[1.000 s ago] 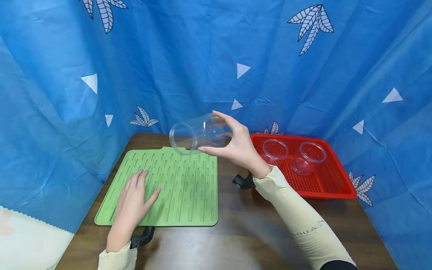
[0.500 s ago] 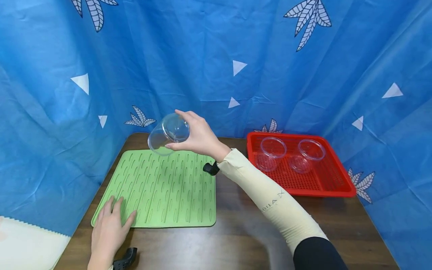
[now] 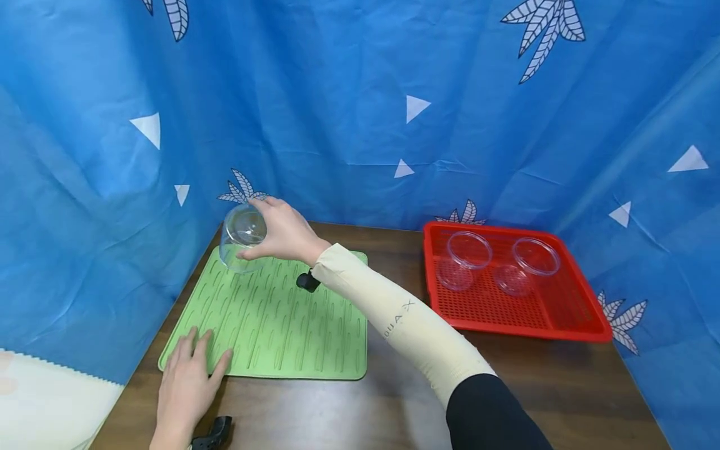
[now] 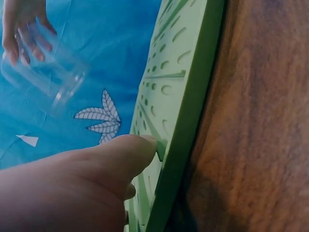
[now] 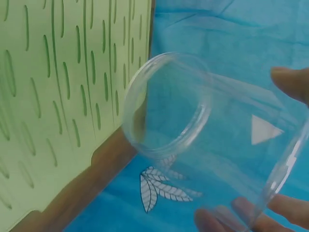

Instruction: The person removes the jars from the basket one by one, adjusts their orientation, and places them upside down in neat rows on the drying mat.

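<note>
My right hand (image 3: 284,232) grips a clear plastic cup (image 3: 240,240) between thumb and fingers, above the far left corner of the green ridged drying mat (image 3: 304,337). Its base is up and its mouth tilts down toward the mat. In the right wrist view the thick round rim of the cup (image 5: 227,104) faces the mat side, with fingertips (image 5: 219,220) around the base end. My left hand (image 3: 184,384) lies at the near left corner of the mat, fingers extended over its edge. The left wrist view shows that thumb (image 4: 130,150) touching the mat's surface.
A red plastic basket (image 3: 529,330) stands at the back right of the wooden table (image 3: 405,400). Inside it are two more clear cups, a left one (image 3: 470,251) and a right one (image 3: 535,257), mouths up. A blue curtain (image 3: 349,112) hangs behind the table.
My right hand has carried the cup left, across to the far left corner of the mat, turning its mouth further downward. My left hand has drawn back to the mat's near left corner.
</note>
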The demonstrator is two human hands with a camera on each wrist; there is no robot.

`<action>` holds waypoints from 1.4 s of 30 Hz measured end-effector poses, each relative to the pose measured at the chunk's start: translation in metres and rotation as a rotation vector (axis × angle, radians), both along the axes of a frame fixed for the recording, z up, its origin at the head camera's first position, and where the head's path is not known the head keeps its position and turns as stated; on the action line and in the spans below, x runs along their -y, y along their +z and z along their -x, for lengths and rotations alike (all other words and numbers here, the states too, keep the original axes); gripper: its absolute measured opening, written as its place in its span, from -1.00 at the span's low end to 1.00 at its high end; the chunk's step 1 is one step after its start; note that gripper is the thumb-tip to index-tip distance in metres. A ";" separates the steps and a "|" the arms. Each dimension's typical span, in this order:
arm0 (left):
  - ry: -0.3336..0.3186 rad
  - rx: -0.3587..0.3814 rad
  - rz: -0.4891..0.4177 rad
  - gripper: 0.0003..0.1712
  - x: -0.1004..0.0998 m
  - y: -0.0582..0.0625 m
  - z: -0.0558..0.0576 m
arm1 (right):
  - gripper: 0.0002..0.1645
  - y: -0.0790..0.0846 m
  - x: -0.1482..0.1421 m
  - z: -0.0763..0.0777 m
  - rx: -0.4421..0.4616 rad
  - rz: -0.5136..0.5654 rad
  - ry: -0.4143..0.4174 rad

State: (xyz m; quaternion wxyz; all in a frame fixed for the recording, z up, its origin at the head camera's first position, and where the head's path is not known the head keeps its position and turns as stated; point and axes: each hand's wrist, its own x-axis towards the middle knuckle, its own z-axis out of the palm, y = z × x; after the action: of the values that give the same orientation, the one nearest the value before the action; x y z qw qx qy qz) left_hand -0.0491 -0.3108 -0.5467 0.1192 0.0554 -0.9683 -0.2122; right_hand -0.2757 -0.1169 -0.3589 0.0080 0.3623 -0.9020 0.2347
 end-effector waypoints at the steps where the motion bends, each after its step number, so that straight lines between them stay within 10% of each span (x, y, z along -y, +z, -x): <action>1: 0.003 -0.001 0.000 -0.23 0.000 -0.001 0.000 | 0.42 -0.002 0.006 0.001 -0.004 -0.020 0.003; 30: 0.034 -0.038 -0.039 -0.30 -0.013 -0.012 -0.006 | 0.37 -0.054 0.084 0.017 0.021 -0.313 -0.003; 42: 0.045 -0.031 -0.037 -0.29 -0.013 -0.012 -0.006 | 0.35 -0.067 0.092 0.022 0.066 -0.233 0.001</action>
State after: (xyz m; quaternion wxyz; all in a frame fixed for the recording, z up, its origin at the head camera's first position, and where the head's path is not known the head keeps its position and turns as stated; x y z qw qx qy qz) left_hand -0.0427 -0.2982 -0.5590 0.1377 0.0763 -0.9608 -0.2284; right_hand -0.2974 -0.2090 -0.4259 -0.0640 0.3532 -0.9228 0.1398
